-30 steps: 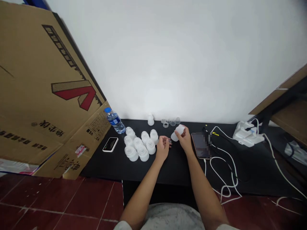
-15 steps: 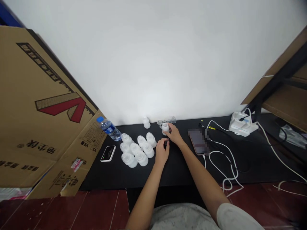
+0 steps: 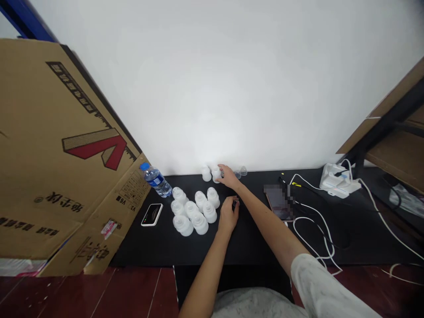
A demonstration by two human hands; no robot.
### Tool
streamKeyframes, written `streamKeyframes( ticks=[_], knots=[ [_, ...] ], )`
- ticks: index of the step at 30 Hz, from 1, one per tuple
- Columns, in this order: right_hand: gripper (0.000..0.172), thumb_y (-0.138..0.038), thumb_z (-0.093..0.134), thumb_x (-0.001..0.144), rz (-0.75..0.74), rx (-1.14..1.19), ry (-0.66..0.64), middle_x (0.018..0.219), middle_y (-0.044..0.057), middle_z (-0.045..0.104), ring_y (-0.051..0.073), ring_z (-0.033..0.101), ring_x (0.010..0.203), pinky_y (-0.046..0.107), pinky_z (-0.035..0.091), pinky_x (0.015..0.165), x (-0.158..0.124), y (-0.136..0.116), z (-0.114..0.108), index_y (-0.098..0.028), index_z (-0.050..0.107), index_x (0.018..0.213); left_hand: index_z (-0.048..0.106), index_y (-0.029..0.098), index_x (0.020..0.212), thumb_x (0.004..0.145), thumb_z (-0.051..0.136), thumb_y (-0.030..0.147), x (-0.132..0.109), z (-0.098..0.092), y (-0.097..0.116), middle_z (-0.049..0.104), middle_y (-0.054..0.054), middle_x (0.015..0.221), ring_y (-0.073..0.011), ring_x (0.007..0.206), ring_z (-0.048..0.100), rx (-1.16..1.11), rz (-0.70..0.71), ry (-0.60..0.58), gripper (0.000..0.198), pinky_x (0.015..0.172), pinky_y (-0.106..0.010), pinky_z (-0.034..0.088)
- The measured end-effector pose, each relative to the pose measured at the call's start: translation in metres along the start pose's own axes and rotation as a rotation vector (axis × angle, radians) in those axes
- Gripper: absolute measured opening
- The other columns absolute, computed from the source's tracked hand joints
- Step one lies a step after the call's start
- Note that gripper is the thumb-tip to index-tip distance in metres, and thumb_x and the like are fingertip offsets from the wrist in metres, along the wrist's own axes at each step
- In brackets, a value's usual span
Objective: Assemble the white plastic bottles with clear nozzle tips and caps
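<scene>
My right hand (image 3: 228, 176) grips a white bottle (image 3: 216, 174) by its side, near the wall. Just left of it another white bottle (image 3: 206, 173) stands upright. My left hand (image 3: 229, 212) rests low over the black table, its thumb and fingers curled together; what they hold, if anything, is too small to name. Left of this hand several white bottles with clear caps (image 3: 191, 209) stand in a close group. Small clear caps (image 3: 244, 170) lie along the wall, right of my right hand.
A water bottle (image 3: 156, 180) and a small white device (image 3: 152, 214) are at the left, beside a large cardboard box (image 3: 66, 176). On the right of the black table (image 3: 251, 238) lie a phone (image 3: 278, 202), white cables and a white power strip (image 3: 338, 181).
My right hand has carried the white bottle left and back to the wall, beside the other one. My left hand stays low, now apart from the bottle. The view has shifted slightly.
</scene>
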State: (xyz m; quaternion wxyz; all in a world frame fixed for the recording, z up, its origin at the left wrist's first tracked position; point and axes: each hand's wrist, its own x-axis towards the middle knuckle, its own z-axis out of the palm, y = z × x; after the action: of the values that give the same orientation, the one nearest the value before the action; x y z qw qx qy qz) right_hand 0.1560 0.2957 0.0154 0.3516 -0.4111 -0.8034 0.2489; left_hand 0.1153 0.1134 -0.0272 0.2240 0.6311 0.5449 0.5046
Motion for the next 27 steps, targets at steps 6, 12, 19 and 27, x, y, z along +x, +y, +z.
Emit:
streamKeyframes(
  ticks=[6, 12, 19, 27],
  knots=[
    [0.029, -0.014, 0.065, 0.089, 0.099, -0.092, 0.018, 0.101, 0.012, 0.073, 0.028, 0.067, 0.095, 0.043, 0.051, 0.096, -0.017, 0.025, -0.027, -0.015, 0.074, 0.117, 0.068, 0.024, 0.119, 0.107, 0.055, 0.026, 0.001, 0.002, -0.002, 0.073, -0.012, 0.124, -0.0275, 0.114, 0.071, -0.035, 0.015, 0.038, 0.017, 0.103, -0.048, 0.056],
    [0.019, -0.012, 0.069, 0.088, 0.125, -0.134, -0.060, 0.088, 0.007, 0.077, 0.026, 0.069, 0.084, 0.039, 0.053, 0.088, -0.040, 0.035, -0.036, -0.023, 0.081, 0.099, 0.068, 0.023, 0.117, 0.108, 0.054, 0.028, 0.001, 0.004, -0.003, 0.070, -0.011, 0.116, -0.0242, 0.097, 0.070, -0.048, -0.013, 0.034, 0.018, 0.089, -0.041, 0.059],
    [0.009, -0.029, 0.083, 0.083, 0.116, -0.106, -0.031, 0.081, 0.003, 0.068, 0.021, 0.063, 0.073, 0.034, 0.053, 0.078, -0.067, 0.032, -0.038, -0.024, 0.076, 0.081, 0.071, 0.023, 0.116, 0.108, 0.057, 0.036, 0.001, 0.004, -0.004, 0.069, -0.011, 0.112, -0.0227, 0.090, 0.069, -0.090, -0.031, 0.101, 0.022, 0.083, -0.039, 0.060],
    [0.049, -0.068, 0.072, 0.089, 0.269, 0.350, 0.217, 0.089, 0.006, 0.074, 0.020, 0.062, 0.064, 0.035, 0.056, 0.064, -0.133, 0.031, -0.054, -0.020, 0.076, 0.098, 0.074, 0.022, 0.118, 0.105, 0.059, 0.028, 0.002, 0.002, -0.006, 0.072, -0.014, 0.116, -0.0260, 0.100, 0.072, -0.062, -0.051, 0.150, 0.021, 0.086, -0.043, 0.062]
  ],
)
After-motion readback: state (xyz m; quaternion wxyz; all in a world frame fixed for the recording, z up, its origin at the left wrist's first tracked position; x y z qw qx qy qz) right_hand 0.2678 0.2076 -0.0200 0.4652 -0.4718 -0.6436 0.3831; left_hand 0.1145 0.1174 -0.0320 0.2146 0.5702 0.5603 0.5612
